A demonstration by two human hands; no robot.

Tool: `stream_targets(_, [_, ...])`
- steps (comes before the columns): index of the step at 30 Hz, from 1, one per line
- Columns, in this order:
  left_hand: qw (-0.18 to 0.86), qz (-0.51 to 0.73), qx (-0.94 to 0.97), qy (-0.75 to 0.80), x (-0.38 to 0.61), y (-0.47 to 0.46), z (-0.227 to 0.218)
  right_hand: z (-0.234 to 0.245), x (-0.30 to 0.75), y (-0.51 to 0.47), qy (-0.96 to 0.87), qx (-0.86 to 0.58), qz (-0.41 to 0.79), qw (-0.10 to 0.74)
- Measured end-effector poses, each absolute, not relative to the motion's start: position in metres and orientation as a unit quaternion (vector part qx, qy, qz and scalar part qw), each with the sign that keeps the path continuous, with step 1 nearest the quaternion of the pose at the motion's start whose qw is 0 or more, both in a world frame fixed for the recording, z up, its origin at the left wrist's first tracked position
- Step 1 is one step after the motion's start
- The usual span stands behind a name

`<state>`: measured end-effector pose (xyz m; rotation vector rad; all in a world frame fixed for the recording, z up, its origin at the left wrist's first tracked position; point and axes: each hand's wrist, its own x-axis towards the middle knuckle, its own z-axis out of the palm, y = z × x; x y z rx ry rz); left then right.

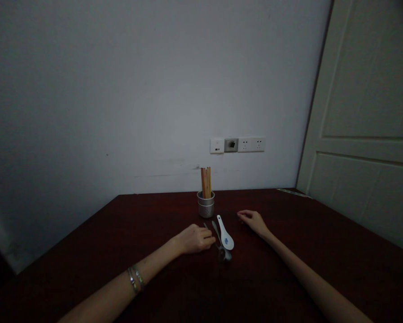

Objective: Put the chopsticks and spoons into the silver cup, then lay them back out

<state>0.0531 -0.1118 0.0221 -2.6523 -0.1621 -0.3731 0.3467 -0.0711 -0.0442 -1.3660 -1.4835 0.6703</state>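
Note:
My left hand [195,238] is closed over the handle of a metal spoon [221,252], low over the table. The handle's end pokes out above my knuckles, and my fingers hide its middle. Right beside it lies a second metal spoon [216,228], its bowl close to the first one's. A white ceramic soup spoon [224,234] with a blue mark in its bowl lies just to the right, handle pointing away from me. My right hand [253,220] rests on the table farther right, fingers loosely bent and apart from the thumb, with nothing visible in it.
Behind the spoons stands a metal utensil holder [206,208] with several wooden chopsticks [206,183] upright in it. The dark red table [147,215] reaches back to a pale wall with sockets [251,144]. A panelled door [366,107] is at the right.

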Motion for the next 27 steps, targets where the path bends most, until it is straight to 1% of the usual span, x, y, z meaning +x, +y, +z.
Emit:
stream_targets(2, [0.200, -0.158, -0.964, -0.076, 0.051, -0.111, 0.028, -0.042, 0.346, -0.073, -0.608, -0.562, 0.275, 0.488])
stream_targets(4, [0.151, -0.198, -0.963, -0.104, 0.050, -0.111, 0.035, -0.040, 0.344, -0.075, -0.607, -0.558, 0.278, 0.494])
stream_targets(9, [-0.047, -0.359, -0.908, -0.213, 0.051, -0.114, 0.066, -0.038, 0.343, -0.077, -0.601, -0.548, 0.291, 0.504])
stream_targets(11, [-0.118, -0.405, -0.870, -0.255, 0.052, -0.115, 0.079, -0.038, 0.343, -0.076, -0.596, -0.545, 0.297, 0.509])
stream_targets(13, [-0.187, -0.428, -0.831, -0.300, 0.053, -0.115, 0.092, -0.038, 0.343, -0.075, -0.590, -0.541, 0.305, 0.516])
stream_targets(17, [-0.309, -0.438, -0.762, -0.364, 0.055, -0.113, 0.108, -0.036, 0.343, -0.075, -0.575, -0.535, 0.320, 0.529])
stream_targets(22, [-0.382, -0.455, -0.706, -0.384, 0.061, -0.112, 0.117, -0.035, 0.343, -0.076, -0.556, -0.525, 0.339, 0.548])
stream_targets(27, [-0.418, -0.460, -0.685, -0.380, 0.067, -0.113, 0.119, -0.033, 0.341, -0.078, -0.555, -0.526, 0.340, 0.548])
